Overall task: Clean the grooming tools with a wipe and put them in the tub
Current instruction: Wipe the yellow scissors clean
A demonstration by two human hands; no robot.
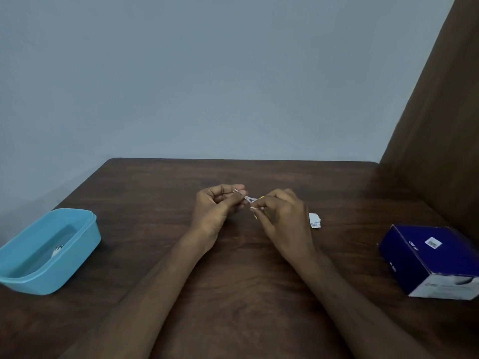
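My left hand [217, 209] and my right hand [282, 216] meet above the middle of the table. Between them is a small metal grooming tool [249, 199] with yellow handles that show under my right fingers. My left fingers pinch its metal end, and a bit of white wipe seems to be there too. My right hand grips the handle end. A light blue plastic tub [77, 244] stands at the left; something small and white lies inside it.
A torn white wipe sachet [315, 221] lies on the dark wooden table [233, 294] just right of my right hand. A dark blue box [430, 257] sits at the right edge. A brown panel rises at the far right, a grey wall behind.
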